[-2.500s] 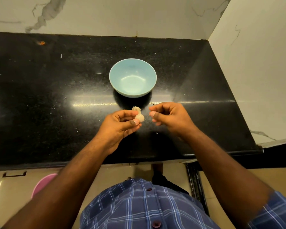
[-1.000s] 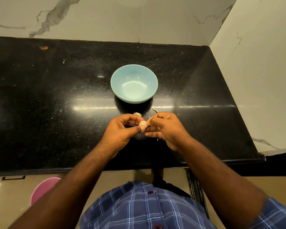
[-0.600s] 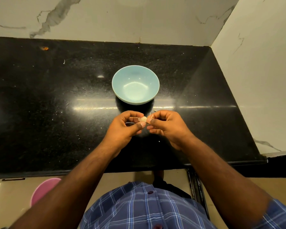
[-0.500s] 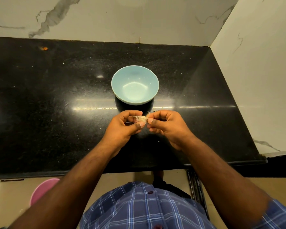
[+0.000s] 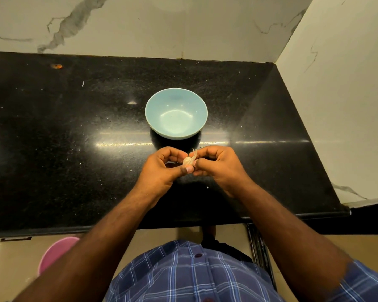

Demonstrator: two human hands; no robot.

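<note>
A small pale garlic clove point(image 5: 187, 160) with papery skin strands sticking up sits between both hands, just above the black countertop point(image 5: 74, 149). My left hand point(image 5: 162, 171) pinches the clove between thumb and curled fingers. My right hand point(image 5: 218, 166) has its fingertips on the clove's skin from the right side. A light blue bowl point(image 5: 176, 99) stands empty on the counter just beyond the hands.
White marble walls close the counter at the back and on the right point(image 5: 336, 105). Small flecks of skin lie scattered on the counter. A pink bucket point(image 5: 52, 253) stands on the floor below the counter's front edge, at lower left.
My two hands, apart 2.5 s ago, have come together on the clove. Strands of skin now stand up from it between the fingertips.
</note>
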